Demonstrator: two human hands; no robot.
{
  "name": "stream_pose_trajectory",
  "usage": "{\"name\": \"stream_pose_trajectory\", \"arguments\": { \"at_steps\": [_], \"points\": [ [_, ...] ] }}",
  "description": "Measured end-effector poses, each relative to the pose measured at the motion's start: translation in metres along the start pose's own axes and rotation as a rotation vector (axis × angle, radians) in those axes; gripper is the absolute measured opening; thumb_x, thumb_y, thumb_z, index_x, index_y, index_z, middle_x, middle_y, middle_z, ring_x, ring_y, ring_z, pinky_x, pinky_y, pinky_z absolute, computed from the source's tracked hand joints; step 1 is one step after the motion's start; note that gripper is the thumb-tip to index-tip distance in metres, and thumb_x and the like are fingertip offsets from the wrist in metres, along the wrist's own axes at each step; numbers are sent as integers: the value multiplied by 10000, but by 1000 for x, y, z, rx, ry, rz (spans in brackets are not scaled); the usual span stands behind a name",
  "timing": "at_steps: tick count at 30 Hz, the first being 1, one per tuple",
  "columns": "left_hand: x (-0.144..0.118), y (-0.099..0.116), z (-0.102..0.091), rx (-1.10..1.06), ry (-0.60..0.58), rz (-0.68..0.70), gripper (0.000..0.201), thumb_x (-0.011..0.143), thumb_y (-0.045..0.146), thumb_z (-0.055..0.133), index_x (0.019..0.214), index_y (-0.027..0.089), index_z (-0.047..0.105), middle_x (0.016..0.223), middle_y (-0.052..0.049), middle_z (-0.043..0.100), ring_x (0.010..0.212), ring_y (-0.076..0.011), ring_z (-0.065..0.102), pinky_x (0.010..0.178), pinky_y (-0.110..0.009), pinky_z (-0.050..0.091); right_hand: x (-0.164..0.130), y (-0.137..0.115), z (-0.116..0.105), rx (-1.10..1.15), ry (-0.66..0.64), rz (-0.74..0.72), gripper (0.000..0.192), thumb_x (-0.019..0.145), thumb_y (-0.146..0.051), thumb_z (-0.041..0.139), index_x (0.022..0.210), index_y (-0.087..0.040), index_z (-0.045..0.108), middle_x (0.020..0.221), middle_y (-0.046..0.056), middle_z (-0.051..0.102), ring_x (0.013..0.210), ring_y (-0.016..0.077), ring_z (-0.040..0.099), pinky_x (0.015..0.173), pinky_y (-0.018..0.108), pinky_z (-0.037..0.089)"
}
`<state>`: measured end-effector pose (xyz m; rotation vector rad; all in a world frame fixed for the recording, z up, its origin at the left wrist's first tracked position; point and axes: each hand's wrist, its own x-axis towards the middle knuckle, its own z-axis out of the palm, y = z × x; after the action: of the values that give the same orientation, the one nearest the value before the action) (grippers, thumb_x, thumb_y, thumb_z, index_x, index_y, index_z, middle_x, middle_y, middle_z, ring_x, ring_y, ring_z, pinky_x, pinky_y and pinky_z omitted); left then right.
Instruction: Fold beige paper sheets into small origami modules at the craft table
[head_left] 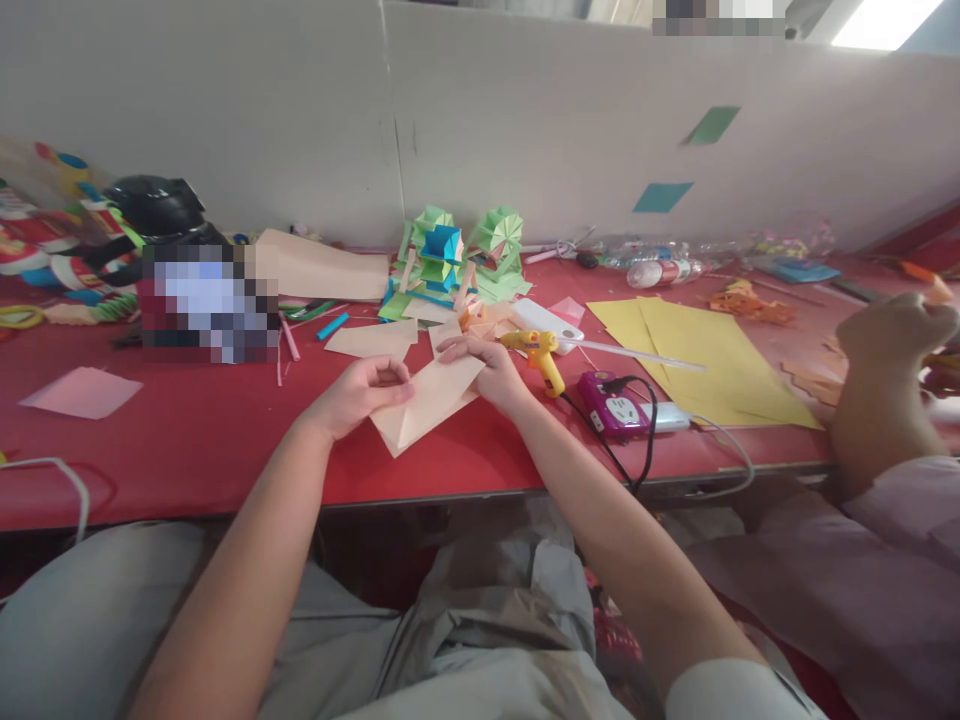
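A folded sheet of cream paper is held between my two hands, just above the red table near its front edge. My left hand pinches its left side, thumb on top. Across the upper right part of the sheet lies my right hand, its fingers curled over the far edge. Beyond the hands, another cream paper piece rests on the table. A yellow hot glue gun with a clear glue stick lies to the right of my right hand.
A purple power strip with cords sits at the table's front right, by yellow paper sheets. Green and blue paper models stand at the back. Plastic bottles lie behind. Another person's hand is at far right.
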<state>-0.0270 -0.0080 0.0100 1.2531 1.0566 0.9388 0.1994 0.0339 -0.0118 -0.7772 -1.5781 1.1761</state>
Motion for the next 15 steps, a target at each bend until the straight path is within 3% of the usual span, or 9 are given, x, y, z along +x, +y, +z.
{"name": "stream_pose_trajectory", "arguments": {
  "at_steps": [4,6,8,11,15],
  "points": [
    [6,-3,8,-40,136,64,561,623,326,898,1104,198,639,954,-55,718,906,-233,681,774,-321,520,7,3,2,226,206,161,391,812,-443,666,1155,-257,682,1089,47,713,958,196,669,839,331,558],
    [8,-4,11,-47,203,110,640,637,333,876,1201,173,618,1008,-80,718,934,-244,676,790,-335,524,10,2,3,390,257,285,482,834,-604,630,1132,-227,662,991,58,710,826,180,681,752,324,582],
    [8,-4,15,-42,221,142,689,634,318,864,1251,150,605,1073,-105,712,984,-260,667,817,-350,528,9,1,3,444,211,349,508,799,-646,675,1036,-196,671,899,57,705,774,172,687,711,303,588],
    [6,-3,22,-27,154,133,693,643,287,855,1275,149,605,1185,-133,693,1055,-282,657,850,-368,539,4,-1,3,357,76,338,450,717,-567,803,914,-180,685,875,51,716,749,162,688,659,268,580],
    [5,0,31,-50,100,75,529,703,332,840,1179,172,671,1191,-127,710,1080,-296,671,875,-377,554,-2,-5,5,259,8,331,437,678,-527,838,917,-186,706,860,45,732,732,180,690,603,279,570]
  ]
}}
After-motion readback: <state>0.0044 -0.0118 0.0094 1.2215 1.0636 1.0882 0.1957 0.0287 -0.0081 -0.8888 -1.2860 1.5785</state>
